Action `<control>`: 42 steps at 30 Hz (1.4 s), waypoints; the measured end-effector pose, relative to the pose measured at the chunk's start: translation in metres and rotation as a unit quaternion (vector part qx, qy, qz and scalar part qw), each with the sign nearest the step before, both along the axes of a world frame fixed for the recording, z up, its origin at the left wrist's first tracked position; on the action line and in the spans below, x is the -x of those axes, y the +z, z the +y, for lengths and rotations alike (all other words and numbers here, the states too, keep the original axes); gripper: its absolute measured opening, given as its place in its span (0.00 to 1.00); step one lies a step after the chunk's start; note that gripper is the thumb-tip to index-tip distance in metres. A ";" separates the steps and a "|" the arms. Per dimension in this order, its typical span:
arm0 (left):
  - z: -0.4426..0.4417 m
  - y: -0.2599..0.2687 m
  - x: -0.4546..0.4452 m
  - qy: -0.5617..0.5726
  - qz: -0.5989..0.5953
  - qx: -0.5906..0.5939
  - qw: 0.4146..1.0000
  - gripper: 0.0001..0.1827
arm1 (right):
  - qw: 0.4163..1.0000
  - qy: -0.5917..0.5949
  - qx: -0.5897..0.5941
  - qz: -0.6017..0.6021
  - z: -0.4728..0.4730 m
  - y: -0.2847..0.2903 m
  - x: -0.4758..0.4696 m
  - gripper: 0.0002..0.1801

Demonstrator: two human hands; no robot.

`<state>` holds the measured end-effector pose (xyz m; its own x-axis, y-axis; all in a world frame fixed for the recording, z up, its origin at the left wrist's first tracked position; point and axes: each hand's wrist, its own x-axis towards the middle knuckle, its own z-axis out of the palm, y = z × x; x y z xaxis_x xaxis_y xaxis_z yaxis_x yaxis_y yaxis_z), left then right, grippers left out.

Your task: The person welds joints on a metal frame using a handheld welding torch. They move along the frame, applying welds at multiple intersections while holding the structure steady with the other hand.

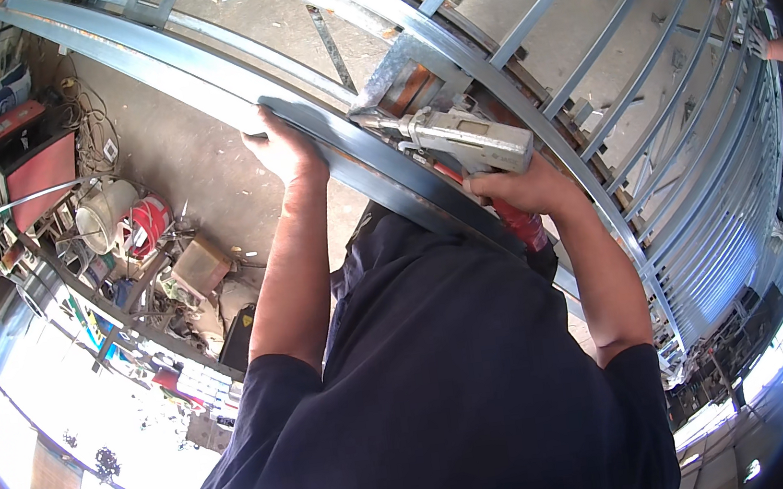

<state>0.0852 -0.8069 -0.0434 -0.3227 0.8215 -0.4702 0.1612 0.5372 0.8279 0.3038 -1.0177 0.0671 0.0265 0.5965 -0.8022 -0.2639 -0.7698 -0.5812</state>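
My left hand (285, 146) grips a long steel channel (198, 71) by its near edge, the thumb lying on top. The channel runs from the upper left down to my waist. My right hand (526, 186) is closed on the handle of a worn cordless power tool (470, 135), a drill or driver with a red lower part. Its nose points left, close above the channel's far side. Just beyond the nose is a galvanized metal box section (405, 76) with a rusty inside.
Beyond the channel stands a large frame of curved steel rails (464, 55) and crossbars. A person's hand (760, 47) rests on it at far right. Left are a red metal cabinet (42, 179), a white bucket (105, 212), a red cable reel (150, 225) and loose cables.
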 end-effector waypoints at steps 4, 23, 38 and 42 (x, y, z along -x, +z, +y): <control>0.001 0.000 -0.001 0.012 0.007 0.016 1.000 0.36 | 1.000 0.012 -0.008 0.013 0.001 -0.003 -0.007 0.24; 0.001 -0.008 0.002 0.019 -0.008 -0.012 1.000 0.32 | 0.996 -0.005 -0.077 -0.034 -0.010 -0.021 -0.004 0.30; 0.000 -0.002 -0.001 0.020 -0.025 0.003 0.999 0.33 | 1.000 0.016 0.015 0.013 -0.012 -0.008 -0.009 0.27; 0.001 -0.001 -0.001 0.022 -0.018 -0.003 1.000 0.33 | 0.999 0.040 0.023 -0.008 -0.022 -0.007 -0.015 0.29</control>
<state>0.0862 -0.8061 -0.0442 -0.3406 0.8094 -0.4784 0.1072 0.5389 0.8355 0.3191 -1.0393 0.0605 -0.0065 0.5604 -0.8282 -0.1910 -0.8137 -0.5491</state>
